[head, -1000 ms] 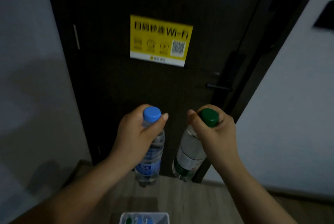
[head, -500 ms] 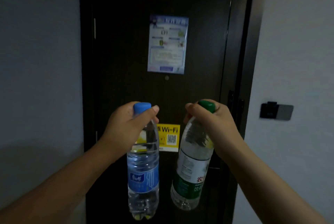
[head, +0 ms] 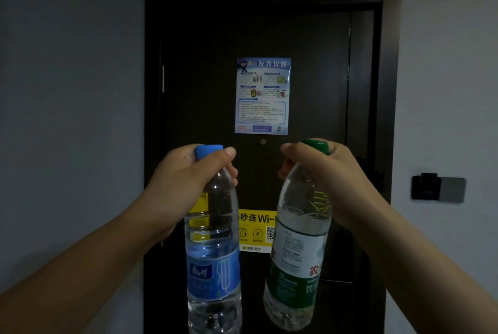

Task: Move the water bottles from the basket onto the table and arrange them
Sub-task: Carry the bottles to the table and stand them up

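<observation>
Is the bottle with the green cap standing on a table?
No, the green-capped bottle hangs tilted in the air, gripped near its cap by the right hand, with no table in sight.

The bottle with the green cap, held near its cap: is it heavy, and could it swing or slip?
Probably heavy for its size: the green-cap bottle looks nearly full. Likely to swing: the right hand grips only its neck, and it hangs tilted. Its smooth clear plastic could slip.

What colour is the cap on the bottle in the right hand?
Green. The cap shows above the right hand in the head view.
</observation>
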`<state>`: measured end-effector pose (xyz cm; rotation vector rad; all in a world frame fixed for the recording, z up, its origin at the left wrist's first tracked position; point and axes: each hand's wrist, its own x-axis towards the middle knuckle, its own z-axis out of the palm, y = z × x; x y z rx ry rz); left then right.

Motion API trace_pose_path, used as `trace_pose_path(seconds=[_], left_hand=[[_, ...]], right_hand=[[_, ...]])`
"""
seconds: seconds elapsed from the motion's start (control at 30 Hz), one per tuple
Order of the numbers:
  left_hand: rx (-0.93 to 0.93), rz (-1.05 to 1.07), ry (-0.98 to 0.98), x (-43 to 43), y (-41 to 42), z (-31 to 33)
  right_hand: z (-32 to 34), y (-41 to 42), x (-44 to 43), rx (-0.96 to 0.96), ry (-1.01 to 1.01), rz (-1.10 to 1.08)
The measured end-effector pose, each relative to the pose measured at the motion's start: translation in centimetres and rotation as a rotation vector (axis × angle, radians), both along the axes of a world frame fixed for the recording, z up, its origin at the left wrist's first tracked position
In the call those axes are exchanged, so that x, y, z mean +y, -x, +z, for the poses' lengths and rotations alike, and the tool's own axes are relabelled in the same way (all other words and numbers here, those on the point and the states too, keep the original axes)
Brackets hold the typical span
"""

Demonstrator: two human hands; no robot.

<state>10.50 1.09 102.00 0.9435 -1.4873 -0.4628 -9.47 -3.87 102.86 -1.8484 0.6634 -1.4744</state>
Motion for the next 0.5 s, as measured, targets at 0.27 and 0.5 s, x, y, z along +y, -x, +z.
trace_pose_path(seconds=[0.27,0.5], left_hand=[[0.038,0.147,0.018,-1.9,0.4,0.4],[0.04,0.416,0.018,-3.2,0.9,-0.1]], right_hand=[[0.7,0.1,-5.2,-0.015,-0.054,0.239],[1.0,-2.4,-9.8,-0.001,-0.063,0.546]])
